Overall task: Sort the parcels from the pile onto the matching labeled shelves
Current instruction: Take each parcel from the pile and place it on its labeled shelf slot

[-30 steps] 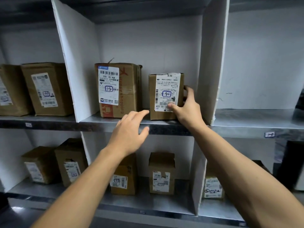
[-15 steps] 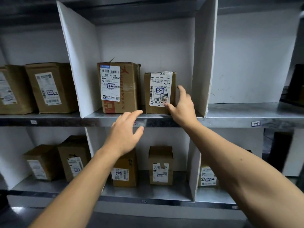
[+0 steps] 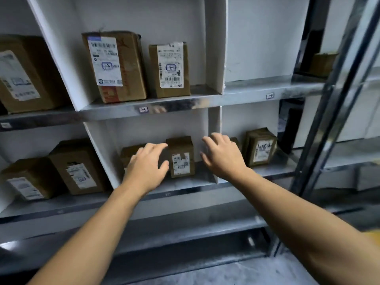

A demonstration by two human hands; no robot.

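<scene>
Both bare forearms reach out in front of the racking, and neither hand has anything in it. The left hand (image 3: 148, 167) is loose with its fingers slightly spread, and the right hand (image 3: 223, 159) is likewise open, fingers fanned and a little bent. They hang before the lower shelf (image 3: 195, 183), one on either side of a short parcel (image 3: 181, 159). It is plain brown cardboard with a torn white label on its front. The left hand overlaps a low parcel (image 3: 131, 153) behind it, though I cannot tell whether it touches. Further right, past the white divider (image 3: 214, 48), a taped parcel (image 3: 260, 147) stands alone. Above, on the upper shelf (image 3: 205, 98), two more stand upright side by side in the middle bay. One is a tall parcel (image 3: 115, 64), creased brown card with a blue-topped white label. Just beside it, to the right, is a narrow parcel (image 3: 170, 68), smoother, with a long white label carrying barcodes and a boxed blue mark. A small tag (image 3: 143, 109) sits on the shelf edge below them, its print too blurred to read.
</scene>
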